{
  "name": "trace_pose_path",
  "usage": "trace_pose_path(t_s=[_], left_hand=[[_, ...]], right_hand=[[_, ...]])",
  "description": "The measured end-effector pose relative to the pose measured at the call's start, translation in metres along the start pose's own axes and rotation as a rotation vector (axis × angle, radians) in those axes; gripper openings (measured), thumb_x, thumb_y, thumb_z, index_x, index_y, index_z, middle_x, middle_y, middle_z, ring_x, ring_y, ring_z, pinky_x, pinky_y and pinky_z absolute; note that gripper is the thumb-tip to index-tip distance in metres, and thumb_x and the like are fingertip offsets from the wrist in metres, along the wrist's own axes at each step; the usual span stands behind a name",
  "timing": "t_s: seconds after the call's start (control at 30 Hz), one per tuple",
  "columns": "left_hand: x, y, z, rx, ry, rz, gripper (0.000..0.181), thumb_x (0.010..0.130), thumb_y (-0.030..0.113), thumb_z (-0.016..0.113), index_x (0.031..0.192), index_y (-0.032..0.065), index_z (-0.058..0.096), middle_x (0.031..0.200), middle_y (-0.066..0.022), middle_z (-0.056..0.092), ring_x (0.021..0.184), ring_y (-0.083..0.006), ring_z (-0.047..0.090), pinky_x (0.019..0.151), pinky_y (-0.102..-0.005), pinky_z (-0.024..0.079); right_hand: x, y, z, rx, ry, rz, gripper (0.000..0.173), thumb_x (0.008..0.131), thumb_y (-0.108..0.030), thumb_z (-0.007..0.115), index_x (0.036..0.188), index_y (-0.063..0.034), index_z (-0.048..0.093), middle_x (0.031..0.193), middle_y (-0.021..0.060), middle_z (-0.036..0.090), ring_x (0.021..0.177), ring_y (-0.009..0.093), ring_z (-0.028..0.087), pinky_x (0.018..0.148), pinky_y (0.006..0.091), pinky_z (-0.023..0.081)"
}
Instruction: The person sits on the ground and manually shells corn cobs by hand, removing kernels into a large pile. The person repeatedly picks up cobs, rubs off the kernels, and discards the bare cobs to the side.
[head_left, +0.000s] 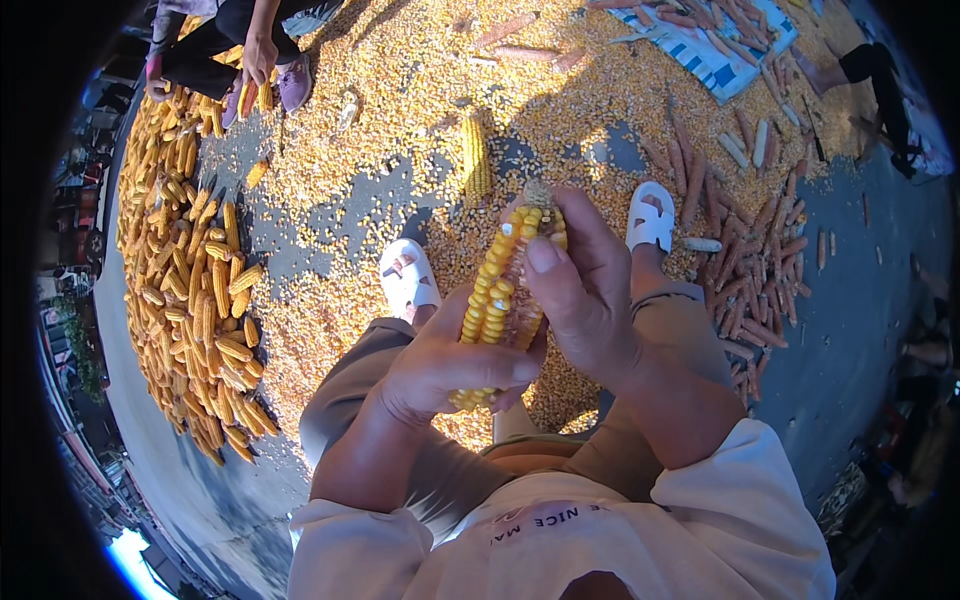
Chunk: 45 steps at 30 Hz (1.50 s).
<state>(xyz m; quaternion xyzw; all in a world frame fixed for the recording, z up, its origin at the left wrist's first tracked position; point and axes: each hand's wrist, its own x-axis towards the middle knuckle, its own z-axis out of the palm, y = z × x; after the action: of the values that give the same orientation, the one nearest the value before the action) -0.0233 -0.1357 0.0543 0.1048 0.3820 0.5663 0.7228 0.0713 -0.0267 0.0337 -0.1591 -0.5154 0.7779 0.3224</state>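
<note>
A partly shelled ear of yellow corn (491, 300) is held in both hands above my lap. My left hand (465, 356) wraps around its lower part, with the thumb across the front. Near the upper end, my right hand (581, 281) grips the ear, its thumb pressed on the bared strip of cob beside the remaining kernels. Pinkish cob shows along the right side of the ear. Beyond my hands, another ear of corn (475, 161) lies on loose kernels (315, 180) spread over the grey ground.
Unshelled ears are heaped (199, 300) at the left. Bare cobs (757, 277) are piled at the right, more on a blue and white sheet (724, 79). A person in purple shoes (295, 82) holds corn at the upper left. Another person's leg (870, 67) shows at the upper right.
</note>
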Motion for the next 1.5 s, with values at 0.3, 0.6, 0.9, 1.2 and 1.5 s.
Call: trace_pose_path(t_s=[0.3, 0.6, 0.9, 1.2, 1.5], left_hand=[[-0.001, 0.004, -0.001, 0.244, 0.170, 0.015, 0.035, 0.067, 0.005, 0.069, 0.096, -0.0003, 0.051, 0.069, -0.0042, 0.054, 0.050, -0.0102, 0.051, 0.045, -0.0225, 0.040], [-0.002, 0.002, 0.005, 0.075, 0.213, 0.036, 0.036, 0.065, 0.003, 0.069, 0.096, 0.0000, 0.051, 0.070, -0.0026, 0.054, 0.052, -0.0095, 0.052, 0.046, -0.0223, 0.041], [-0.007, 0.013, -0.006, 0.229, 0.213, -0.053, 0.032, 0.065, 0.007, 0.071, 0.090, 0.0015, 0.052, 0.066, -0.0022, 0.053, 0.049, -0.0090, 0.050, 0.043, -0.0221, 0.038], [0.006, -0.020, -0.019, 0.917, 0.519, 0.152, 0.038, 0.067, 0.018, 0.069, 0.097, 0.0000, 0.052, 0.073, -0.0042, 0.057, 0.067, -0.0189, 0.058, 0.063, -0.0319, 0.046], [0.009, -0.021, -0.018, 0.907, 0.530, 0.106, 0.041, 0.070, 0.018, 0.069, 0.102, -0.0004, 0.051, 0.078, -0.0064, 0.059, 0.065, -0.0149, 0.058, 0.058, -0.0277, 0.048]], right_hand=[[0.021, -0.011, -0.023, 0.084, -0.275, 0.203, 0.025, 0.091, -0.025, 0.053, 0.097, -0.0009, 0.049, 0.077, -0.0004, 0.054, 0.072, 0.002, 0.048, 0.065, 0.0185, 0.040], [0.008, -0.003, -0.020, 0.110, -0.188, 0.226, 0.034, 0.090, -0.027, 0.046, 0.109, 0.0010, 0.054, 0.092, 0.0036, 0.057, 0.076, 0.004, 0.048, 0.065, 0.0180, 0.037], [0.033, 0.007, -0.031, -0.013, -0.341, 0.086, 0.028, 0.089, -0.031, 0.055, 0.100, -0.0059, 0.057, 0.092, 0.0018, 0.058, 0.077, 0.005, 0.048, 0.067, 0.0210, 0.038], [0.028, 0.039, -0.020, 0.010, -0.223, 0.255, 0.024, 0.088, -0.027, 0.059, 0.082, -0.0044, 0.056, 0.072, -0.0032, 0.054, 0.069, 0.003, 0.051, 0.059, 0.0209, 0.043], [0.028, 0.038, -0.019, -0.341, -0.270, 0.153, 0.022, 0.083, -0.021, 0.067, 0.085, -0.0039, 0.053, 0.080, 0.0027, 0.057, 0.073, 0.007, 0.054, 0.064, 0.0208, 0.044]])
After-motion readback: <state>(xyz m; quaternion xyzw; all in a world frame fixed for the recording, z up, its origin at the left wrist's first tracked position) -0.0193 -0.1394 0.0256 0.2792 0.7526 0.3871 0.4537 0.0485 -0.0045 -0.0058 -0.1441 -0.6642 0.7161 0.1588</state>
